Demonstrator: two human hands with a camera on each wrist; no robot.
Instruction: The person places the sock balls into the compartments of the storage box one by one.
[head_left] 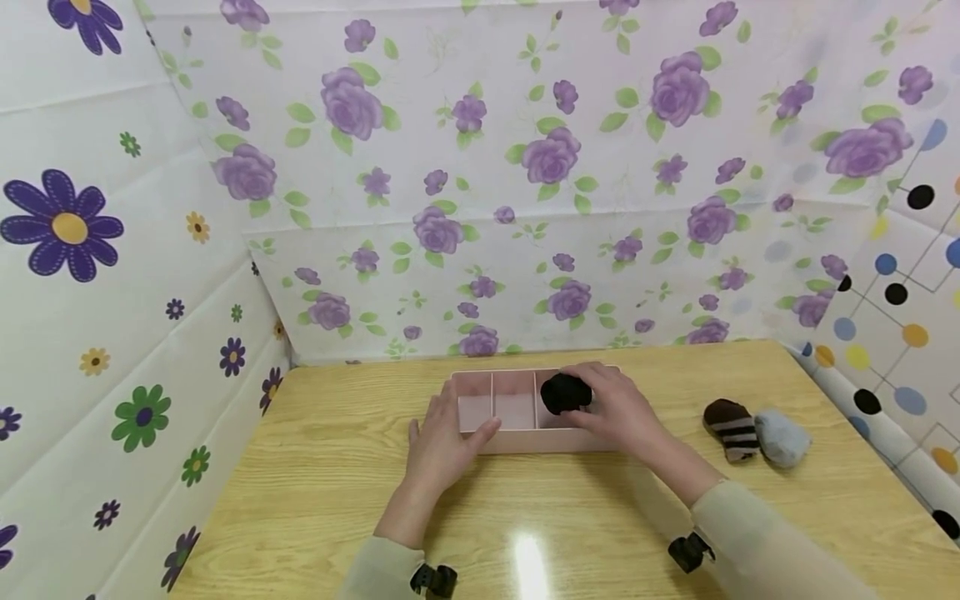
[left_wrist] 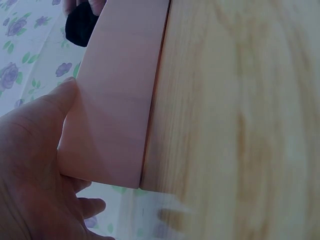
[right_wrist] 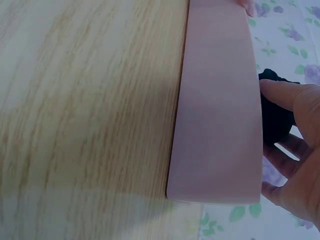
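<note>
1. Black bundle is held between the fingers of the right hand, over the pink box.
2. Left hand: fingers wide, touching box's left end; divided compartments sit right of them.
3. Striped bundle, grey bundle: side by side on table, right of right fingers, well apart.
</note>
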